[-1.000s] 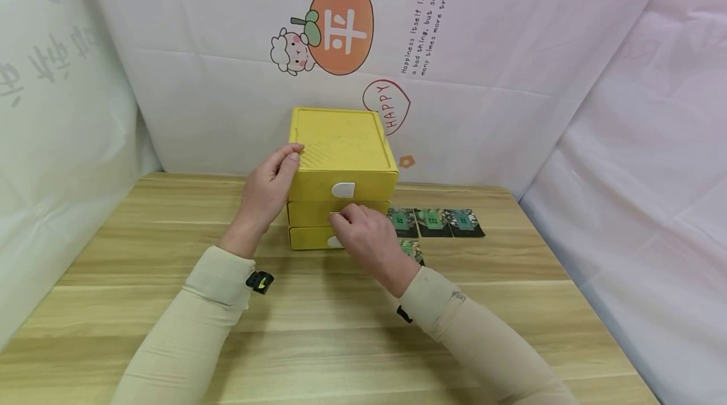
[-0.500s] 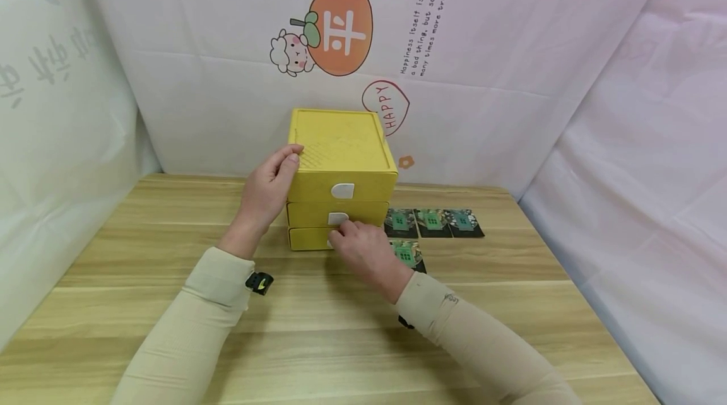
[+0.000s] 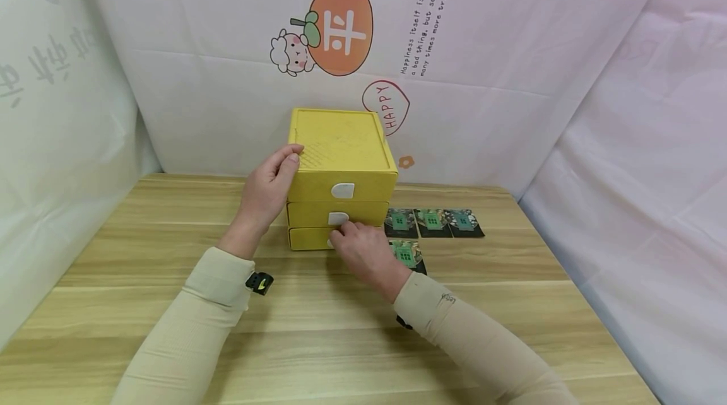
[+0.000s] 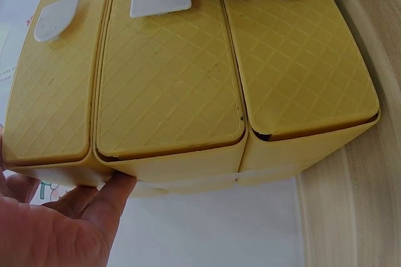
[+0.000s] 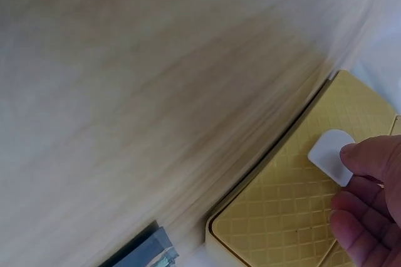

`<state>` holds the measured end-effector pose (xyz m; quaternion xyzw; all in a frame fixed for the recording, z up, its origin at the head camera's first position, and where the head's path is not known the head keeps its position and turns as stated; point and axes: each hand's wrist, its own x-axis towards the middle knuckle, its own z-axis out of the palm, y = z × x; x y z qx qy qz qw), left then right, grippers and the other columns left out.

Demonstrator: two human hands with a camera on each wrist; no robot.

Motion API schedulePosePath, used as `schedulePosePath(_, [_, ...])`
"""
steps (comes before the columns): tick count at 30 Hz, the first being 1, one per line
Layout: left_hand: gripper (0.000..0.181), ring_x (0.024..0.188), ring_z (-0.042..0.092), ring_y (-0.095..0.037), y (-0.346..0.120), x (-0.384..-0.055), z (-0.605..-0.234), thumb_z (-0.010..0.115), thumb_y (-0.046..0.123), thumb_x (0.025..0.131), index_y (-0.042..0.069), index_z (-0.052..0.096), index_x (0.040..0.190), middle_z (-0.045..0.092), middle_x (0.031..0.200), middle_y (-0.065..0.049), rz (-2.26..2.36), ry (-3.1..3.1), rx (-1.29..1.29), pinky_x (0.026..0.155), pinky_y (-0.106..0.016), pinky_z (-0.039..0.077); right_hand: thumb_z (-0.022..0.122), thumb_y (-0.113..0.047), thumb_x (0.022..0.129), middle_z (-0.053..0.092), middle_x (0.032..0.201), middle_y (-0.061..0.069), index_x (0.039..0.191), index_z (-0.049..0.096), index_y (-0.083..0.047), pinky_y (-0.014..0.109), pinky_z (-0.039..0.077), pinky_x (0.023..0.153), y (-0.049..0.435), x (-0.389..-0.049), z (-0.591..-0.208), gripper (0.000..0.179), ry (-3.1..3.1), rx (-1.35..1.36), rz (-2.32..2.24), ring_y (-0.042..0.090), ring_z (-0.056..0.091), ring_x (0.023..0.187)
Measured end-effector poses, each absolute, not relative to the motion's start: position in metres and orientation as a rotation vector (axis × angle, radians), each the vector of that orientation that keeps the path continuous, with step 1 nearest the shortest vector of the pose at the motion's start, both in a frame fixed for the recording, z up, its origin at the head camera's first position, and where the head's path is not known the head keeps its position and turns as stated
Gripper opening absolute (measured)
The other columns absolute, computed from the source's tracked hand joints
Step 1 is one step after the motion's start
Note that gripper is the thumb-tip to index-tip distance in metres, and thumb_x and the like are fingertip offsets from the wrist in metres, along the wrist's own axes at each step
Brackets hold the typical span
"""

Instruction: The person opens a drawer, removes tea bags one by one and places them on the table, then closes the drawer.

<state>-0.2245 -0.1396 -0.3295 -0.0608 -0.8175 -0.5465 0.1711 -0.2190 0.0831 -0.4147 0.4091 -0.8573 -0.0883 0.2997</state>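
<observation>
A yellow three-drawer box stands on the table, with a white pull tab on each drawer front. My left hand holds its upper left edge; in the left wrist view, fingers touch the side wall. At the bottom drawer, my right hand has thumb and fingers at the white pull tab, the thumb lying on its face. The middle tab and top tab are uncovered. All drawer fronts sit nearly flush, with a thin dark gap at the bottom drawer's corner in the left wrist view.
Right of the box lie several dark cards with green pictures, three in a row and one nearer, partly behind the right hand. A printed white cloth hangs close behind the box. Wooden tabletop stretches in front.
My right hand has moved down from the middle drawer's tab to the bottom drawer's tab, and stays there over the last half second. The left hand has kept its place on the box.
</observation>
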Motion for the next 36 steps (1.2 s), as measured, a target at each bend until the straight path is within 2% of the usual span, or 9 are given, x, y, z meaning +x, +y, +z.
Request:
schedulePosePath(9, [0.051,0.109,0.054,-0.023,-0.139,-0.224,-0.329,0.042,0.051,0.110,0.022,0.061,0.147,0.064,0.140,-0.004,-1.550,-2.323,-0.175,0.094,-0.041,0.043,0.072,-0.017,0.100,0.064,0.082,0.003,0.085,0.068,-0.014,0.032,0.050,0.047,0.080,-0.219,-0.417,0.016,-2.284,1.055,-0.223,0.015,0.059,0.064])
schedulePosePath(27, [0.051,0.111,0.055,-0.024,-0.140,-0.224,-0.330,0.040,0.051,0.111,0.022,0.059,0.149,0.062,0.145,-0.004,-1.551,-2.328,-0.191,0.095,-0.043,0.044,0.071,-0.021,0.102,0.063,0.080,0.004,0.090,0.070,-0.013,0.033,0.053,0.049,0.079,-0.211,-0.416,0.014,-2.382,1.061,-0.175,0.017,0.063,0.063])
schedulePosePath(36, [0.051,0.107,0.054,-0.024,-0.139,-0.224,-0.330,0.040,0.051,0.111,0.022,0.059,0.149,0.063,0.141,-0.005,-1.546,-2.328,-0.194,0.093,-0.043,0.043,0.072,-0.012,0.099,0.060,0.074,0.003,0.087,0.069,-0.013,0.030,0.050,0.046,0.082,-0.203,-0.416,0.013,-2.355,1.092,-0.135,0.016,0.060,0.060])
